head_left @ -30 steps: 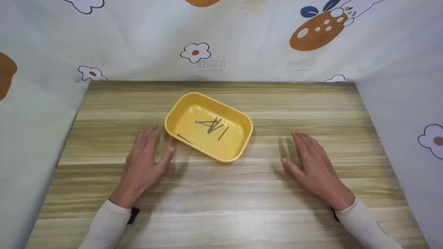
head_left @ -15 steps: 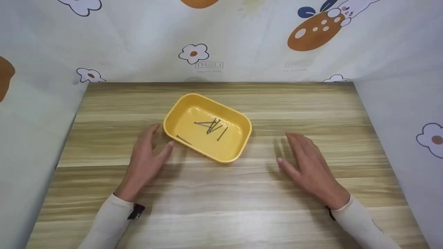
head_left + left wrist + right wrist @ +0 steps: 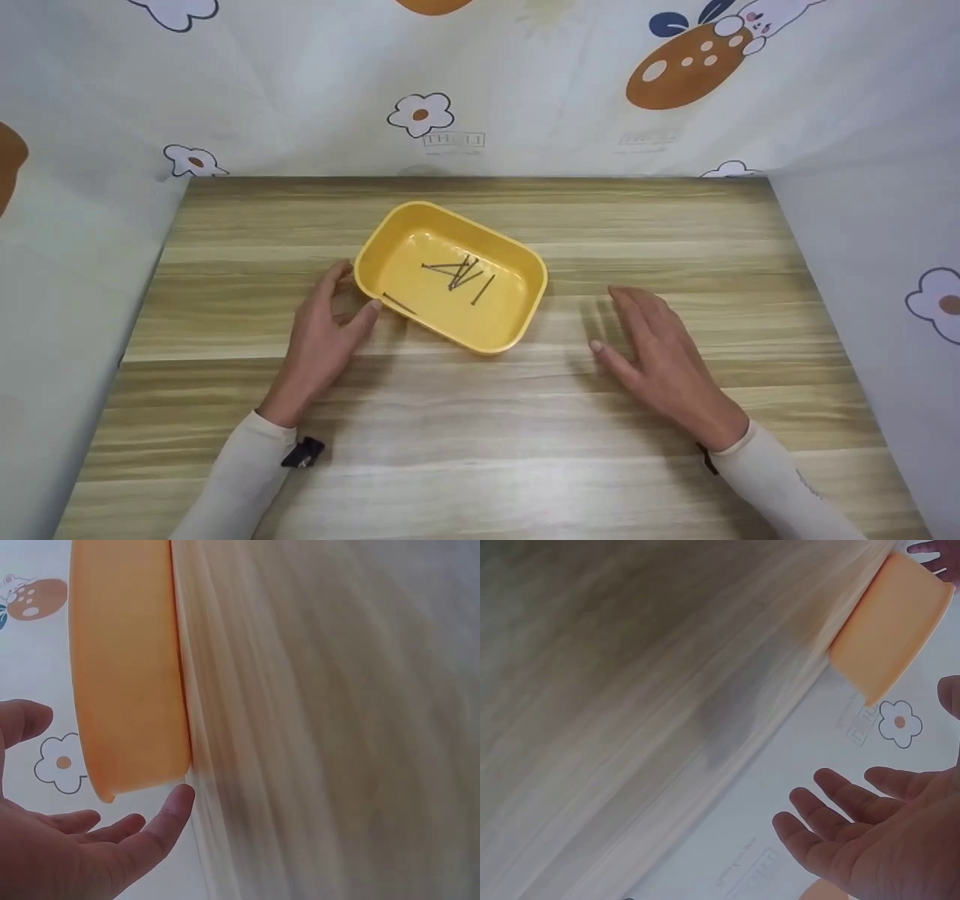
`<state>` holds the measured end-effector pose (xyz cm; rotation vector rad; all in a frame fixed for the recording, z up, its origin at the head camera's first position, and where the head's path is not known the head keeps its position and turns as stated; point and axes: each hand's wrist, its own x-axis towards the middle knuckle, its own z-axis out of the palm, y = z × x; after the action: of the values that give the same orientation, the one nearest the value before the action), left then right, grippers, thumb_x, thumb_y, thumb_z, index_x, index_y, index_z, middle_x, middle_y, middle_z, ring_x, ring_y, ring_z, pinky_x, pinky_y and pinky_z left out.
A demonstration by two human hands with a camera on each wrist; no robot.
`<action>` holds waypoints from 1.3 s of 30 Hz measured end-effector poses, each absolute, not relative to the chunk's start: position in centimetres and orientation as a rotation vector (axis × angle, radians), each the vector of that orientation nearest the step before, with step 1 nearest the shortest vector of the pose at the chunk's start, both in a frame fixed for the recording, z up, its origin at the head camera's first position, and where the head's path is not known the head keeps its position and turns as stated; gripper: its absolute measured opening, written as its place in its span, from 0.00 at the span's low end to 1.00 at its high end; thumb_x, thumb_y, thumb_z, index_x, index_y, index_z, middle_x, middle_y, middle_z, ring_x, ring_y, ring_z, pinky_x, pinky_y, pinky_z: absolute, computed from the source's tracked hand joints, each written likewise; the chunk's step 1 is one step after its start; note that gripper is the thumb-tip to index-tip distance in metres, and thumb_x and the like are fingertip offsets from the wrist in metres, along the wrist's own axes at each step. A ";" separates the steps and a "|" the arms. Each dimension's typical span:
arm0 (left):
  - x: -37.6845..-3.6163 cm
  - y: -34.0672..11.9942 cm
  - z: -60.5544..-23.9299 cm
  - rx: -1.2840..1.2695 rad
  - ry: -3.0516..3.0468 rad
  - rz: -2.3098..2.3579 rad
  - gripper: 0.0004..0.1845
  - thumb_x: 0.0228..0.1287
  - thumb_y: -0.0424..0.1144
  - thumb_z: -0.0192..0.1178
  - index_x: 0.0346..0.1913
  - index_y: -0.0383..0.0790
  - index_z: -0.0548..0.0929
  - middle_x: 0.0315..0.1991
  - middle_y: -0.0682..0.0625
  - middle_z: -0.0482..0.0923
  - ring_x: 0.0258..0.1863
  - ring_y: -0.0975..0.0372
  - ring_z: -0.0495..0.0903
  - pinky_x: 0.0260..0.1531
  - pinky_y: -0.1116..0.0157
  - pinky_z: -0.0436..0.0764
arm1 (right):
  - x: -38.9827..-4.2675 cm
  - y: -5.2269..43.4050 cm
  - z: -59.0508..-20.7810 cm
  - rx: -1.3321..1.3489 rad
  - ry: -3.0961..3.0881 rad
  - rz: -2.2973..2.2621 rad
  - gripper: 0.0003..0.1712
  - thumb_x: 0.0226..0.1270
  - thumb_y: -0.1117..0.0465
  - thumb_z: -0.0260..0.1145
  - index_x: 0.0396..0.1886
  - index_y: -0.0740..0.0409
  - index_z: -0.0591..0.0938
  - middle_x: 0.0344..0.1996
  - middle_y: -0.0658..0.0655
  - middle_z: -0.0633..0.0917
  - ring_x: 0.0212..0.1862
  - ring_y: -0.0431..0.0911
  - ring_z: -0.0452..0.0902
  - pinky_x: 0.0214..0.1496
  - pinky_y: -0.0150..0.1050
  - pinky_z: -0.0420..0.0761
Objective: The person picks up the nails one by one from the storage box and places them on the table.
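A yellow rectangular tray point(image 3: 501, 339) with rounded corners sits at an angle on the wooden table. Several thin dark nails point(image 3: 484, 289) lie on its floor, some crossed in a small heap, one along the near left wall. My left hand point(image 3: 319, 337) is at the tray's left corner, thumb tip right at the rim and fingers spread around the outside. In the left wrist view, a gap shows between that thumb and the tray wall point(image 3: 127, 667). Off to the tray's right, my right hand point(image 3: 667, 364) hovers with relaxed fingers, holding nothing.
The wood-grain table point(image 3: 480, 450) stretches under both hands. A pale sheet point(image 3: 300, 90) printed with flowers and fruit rises behind it and along both sides. Each forearm wears a white sleeve point(image 3: 232, 476) with a dark strap point(image 3: 304, 453) at the wrist.
My left hand has moved forward and right to the tray's corner, its fingers bending slightly more. My right hand has drifted a little left toward the tray. The tray and nails have stayed put.
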<state>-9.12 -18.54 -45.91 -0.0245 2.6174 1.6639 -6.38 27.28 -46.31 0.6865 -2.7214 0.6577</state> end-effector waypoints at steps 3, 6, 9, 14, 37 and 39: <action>-9.3 -18.4 -46.0 -0.017 2.592 1.703 0.42 0.81 0.45 0.66 0.87 0.35 0.60 0.82 0.39 0.67 0.80 0.47 0.69 0.68 0.47 0.83 | -6.5 26.8 -46.2 0.689 -2.725 0.675 0.43 0.77 0.48 0.74 0.81 0.65 0.71 0.72 0.68 0.78 0.73 0.64 0.73 0.75 0.64 0.72; -9.4 -18.2 -46.1 -0.010 2.569 1.739 0.41 0.81 0.43 0.66 0.87 0.36 0.60 0.81 0.41 0.69 0.79 0.49 0.71 0.67 0.49 0.84 | -6.6 26.2 -46.0 0.690 -2.725 0.698 0.43 0.77 0.48 0.74 0.81 0.64 0.72 0.72 0.67 0.78 0.73 0.63 0.73 0.75 0.63 0.72; -9.6 -18.0 -46.2 0.002 2.560 1.761 0.40 0.82 0.42 0.66 0.87 0.37 0.61 0.80 0.42 0.70 0.76 0.51 0.73 0.64 0.55 0.86 | -6.8 25.5 -45.7 0.706 -2.711 0.722 0.42 0.77 0.48 0.74 0.81 0.63 0.72 0.71 0.66 0.79 0.73 0.62 0.73 0.76 0.62 0.72; -9.6 -17.9 -46.5 -0.007 2.553 1.801 0.41 0.82 0.39 0.66 0.87 0.34 0.58 0.80 0.42 0.70 0.73 0.51 0.75 0.59 0.71 0.84 | -7.3 24.1 -45.4 0.769 -2.665 0.747 0.40 0.78 0.49 0.74 0.80 0.63 0.74 0.70 0.65 0.80 0.72 0.61 0.74 0.76 0.61 0.73; -10.1 -17.4 -46.8 -0.072 2.429 1.950 0.38 0.82 0.39 0.64 0.86 0.35 0.61 0.79 0.41 0.72 0.75 0.51 0.75 0.59 0.65 0.88 | -9.9 19.2 -43.8 0.856 -2.517 0.909 0.26 0.72 0.59 0.79 0.64 0.68 0.85 0.59 0.60 0.86 0.63 0.53 0.80 0.67 0.49 0.84; -10.1 -17.5 -46.8 -0.069 2.416 1.966 0.37 0.82 0.39 0.64 0.86 0.35 0.62 0.78 0.42 0.72 0.75 0.51 0.75 0.58 0.65 0.88 | -10.3 18.8 -43.8 0.874 -2.515 0.915 0.24 0.72 0.60 0.79 0.62 0.68 0.86 0.59 0.60 0.86 0.63 0.54 0.79 0.66 0.48 0.83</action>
<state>-10.13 -17.45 -46.80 -0.0689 2.4158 1.9657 -10.29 18.80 -43.78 0.8738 -2.5147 0.9145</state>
